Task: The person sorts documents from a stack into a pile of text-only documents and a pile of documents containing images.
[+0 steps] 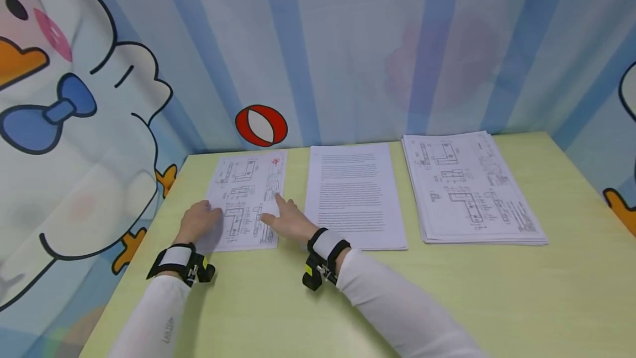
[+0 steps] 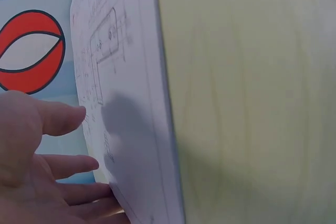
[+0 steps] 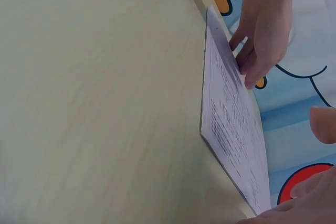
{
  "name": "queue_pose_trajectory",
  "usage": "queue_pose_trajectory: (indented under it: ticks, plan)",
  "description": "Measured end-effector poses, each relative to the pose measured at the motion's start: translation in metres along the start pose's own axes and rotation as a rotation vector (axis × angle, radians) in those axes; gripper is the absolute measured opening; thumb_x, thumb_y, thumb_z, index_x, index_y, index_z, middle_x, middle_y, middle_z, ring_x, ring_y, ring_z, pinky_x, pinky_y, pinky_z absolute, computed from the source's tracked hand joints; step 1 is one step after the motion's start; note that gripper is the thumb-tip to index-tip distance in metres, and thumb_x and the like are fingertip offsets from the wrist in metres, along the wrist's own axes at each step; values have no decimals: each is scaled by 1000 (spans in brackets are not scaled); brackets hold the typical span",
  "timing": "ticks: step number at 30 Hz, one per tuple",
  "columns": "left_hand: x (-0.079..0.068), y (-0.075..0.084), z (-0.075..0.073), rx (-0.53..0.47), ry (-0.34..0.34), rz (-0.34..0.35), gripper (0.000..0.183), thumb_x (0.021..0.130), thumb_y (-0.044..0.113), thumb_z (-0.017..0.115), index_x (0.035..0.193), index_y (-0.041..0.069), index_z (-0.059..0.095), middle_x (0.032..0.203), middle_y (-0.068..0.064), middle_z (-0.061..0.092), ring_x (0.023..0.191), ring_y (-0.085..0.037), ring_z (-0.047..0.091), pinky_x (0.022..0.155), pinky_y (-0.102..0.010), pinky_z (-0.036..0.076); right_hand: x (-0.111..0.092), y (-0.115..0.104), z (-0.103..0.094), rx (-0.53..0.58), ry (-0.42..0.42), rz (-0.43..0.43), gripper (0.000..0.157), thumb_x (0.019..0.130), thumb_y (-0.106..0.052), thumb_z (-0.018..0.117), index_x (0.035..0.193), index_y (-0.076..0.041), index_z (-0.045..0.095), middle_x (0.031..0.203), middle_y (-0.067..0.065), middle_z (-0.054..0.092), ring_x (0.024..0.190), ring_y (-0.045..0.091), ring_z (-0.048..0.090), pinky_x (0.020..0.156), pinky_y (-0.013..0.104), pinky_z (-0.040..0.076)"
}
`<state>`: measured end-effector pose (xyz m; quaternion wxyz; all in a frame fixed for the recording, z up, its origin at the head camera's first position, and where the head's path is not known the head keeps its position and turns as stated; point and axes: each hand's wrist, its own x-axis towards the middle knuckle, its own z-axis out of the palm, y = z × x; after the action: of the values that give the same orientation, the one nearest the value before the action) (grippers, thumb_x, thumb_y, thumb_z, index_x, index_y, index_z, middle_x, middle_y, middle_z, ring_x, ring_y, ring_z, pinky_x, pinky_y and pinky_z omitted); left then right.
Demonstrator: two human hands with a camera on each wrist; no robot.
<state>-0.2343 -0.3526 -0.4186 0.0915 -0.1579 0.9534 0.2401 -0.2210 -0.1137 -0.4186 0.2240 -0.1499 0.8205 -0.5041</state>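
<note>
A thin stack of papers with technical drawings (image 1: 243,181) and a red stamp lies at the left of the table. At its left edge is my left hand (image 1: 200,220), palm toward the sheets. In the left wrist view its fingers (image 2: 73,166) are fairly straight beside the stack's edge, and the thumb stands apart from them. My right hand (image 1: 290,220) is at the right edge of the same stack, thumb and fingers spread, with nothing pinched. Only part of it shows in the right wrist view, where the drawing stack (image 3: 231,124) lies flat between both hands.
A stack of printed text pages (image 1: 354,198) lies in the middle, close to my right hand. Farther right is a thicker stack of drawings (image 1: 467,187), its sheets slightly uneven. A striped cartoon curtain (image 1: 348,54) hangs behind the pale yellow table (image 1: 278,308).
</note>
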Motion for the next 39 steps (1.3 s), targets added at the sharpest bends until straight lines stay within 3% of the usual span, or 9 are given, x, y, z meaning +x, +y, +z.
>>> queue_pose_trajectory:
  ticks: [4, 8, 15, 19, 23, 25, 27, 32, 39]
  plan:
    - [-4, 7, 3, 23, 36, 14, 58, 93, 22, 41, 137, -15, 32, 136, -38, 39, 120, -49, 42, 100, -61, 37, 5, -3, 13, 89, 52, 33, 78, 95, -43, 43, 151, -10, 1, 157, 22, -1, 145, 32, -2, 116, 55, 13]
    - [-4, 16, 5, -4, 41, 2, 58, 94, 23, 42, 138, -13, 32, 139, -36, 38, 125, -49, 39, 101, -61, 36, 9, -4, 18, 180, 141, 43, 77, 95, -41, 42, 151, -10, 0, 158, 19, 1, 146, 30, 1, 117, 51, 13]
    - [-3, 21, 4, -101, 33, -51, 60, 94, 24, 44, 141, -9, 29, 143, -32, 35, 128, -47, 37, 103, -60, 35, 16, 1, 12, 476, 337, 96, 69, 92, -28, 47, 149, -6, 15, 153, 18, 26, 139, 30, 28, 117, 45, 21]
    - [-5, 18, 4, -93, 58, -41, 60, 92, 21, 45, 140, -11, 30, 142, -34, 36, 127, -48, 37, 103, -60, 34, 19, 4, 3, 692, 411, 160, 64, 88, -15, 49, 147, -7, 26, 134, 20, 47, 105, 26, 53, 97, 38, 43]
    - [-6, 14, 7, -28, 118, 13, 59, 92, 18, 45, 138, -15, 30, 138, -37, 38, 125, -50, 40, 102, -60, 36, 20, 3, -6, 825, 351, 216, 67, 88, -11, 50, 149, -8, 22, 104, 14, 57, 73, 17, 48, 68, 27, 47]
    - [-7, 13, 8, -6, 151, 28, 58, 92, 17, 45, 137, -16, 31, 136, -38, 41, 122, -51, 42, 100, -60, 37, 20, 2, -9, 831, 310, 235, 68, 88, -11, 52, 149, -7, 20, 95, 11, 56, 71, 15, 49, 62, 25, 46]
    - [-8, 11, 9, -4, 175, 29, 57, 91, 16, 45, 136, -16, 32, 134, -39, 42, 120, -51, 44, 99, -61, 39, 20, 2, -11, 811, 275, 258, 60, 88, -12, 54, 144, -3, 32, 87, 7, 52, 70, 14, 50, 57, 24, 47]
    - [-10, 9, 7, -54, 194, -1, 57, 90, 15, 47, 136, -16, 34, 135, -37, 43, 121, -50, 45, 99, -60, 39, 20, 2, -10, 699, 211, 300, 29, 87, -13, 56, 111, 3, 61, 80, 7, 59, 62, 15, 55, 51, 24, 45]
    - [-8, 9, 8, -263, 86, -72, 64, 91, 20, 49, 143, -9, 25, 133, -33, 46, 112, -41, 52, 97, -55, 43, 22, 3, 2, 508, 165, 184, 33, 87, -2, 47, 117, 1, 61, 104, 15, 69, 76, 17, 60, 66, 25, 43]
